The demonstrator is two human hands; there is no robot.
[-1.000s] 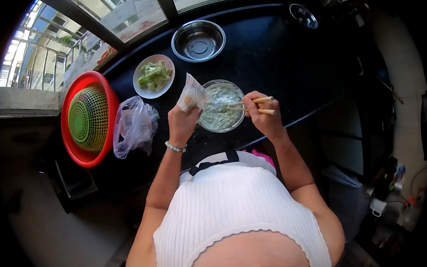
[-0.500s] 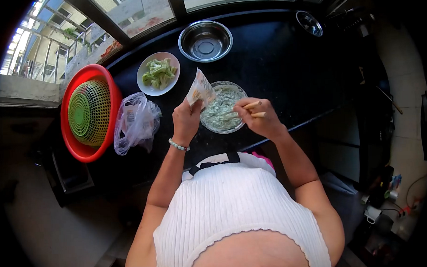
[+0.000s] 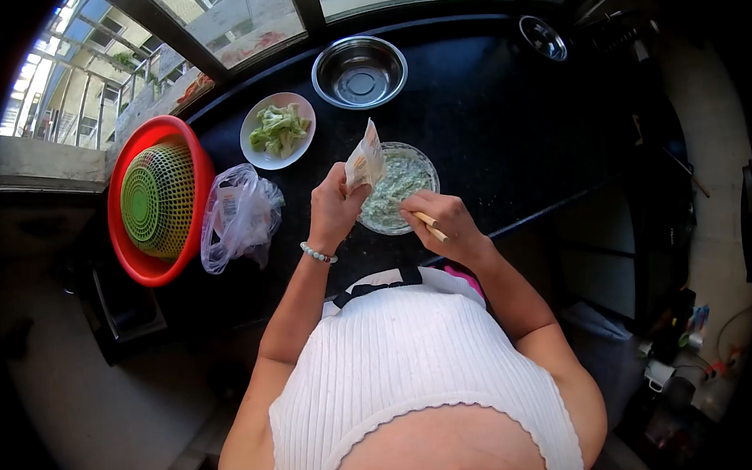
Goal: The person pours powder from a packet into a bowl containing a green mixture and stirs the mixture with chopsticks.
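My left hand (image 3: 335, 205) grips a small printed packet (image 3: 365, 162), held upright by the left rim of a clear bowl (image 3: 437, 181). Inside the bowl is a pale green-white mixture (image 3: 401, 184) with chopped bits in it. A pair of wooden chopsticks (image 3: 430, 225) is in my right hand (image 3: 446, 223), at the bowl's lower right edge. Their thick ends point toward my body; the tips are hidden behind my fingers. Whether the packet is open at its top I cannot tell.
Beyond the bowl stand a steel basin (image 3: 361, 103) and a white plate (image 3: 266, 163) of pale green vegetable pieces (image 3: 280, 131). To the left are a red basin (image 3: 117, 232) with a green strainer (image 3: 147, 201) in it and a clear plastic bag (image 3: 241, 215). A small metal bowl (image 3: 543, 38) sits far right.
My right hand has shifted left and down with the chopsticks, whose thick ends now point lower. My left hand has moved slightly right, turning the packet more upright.
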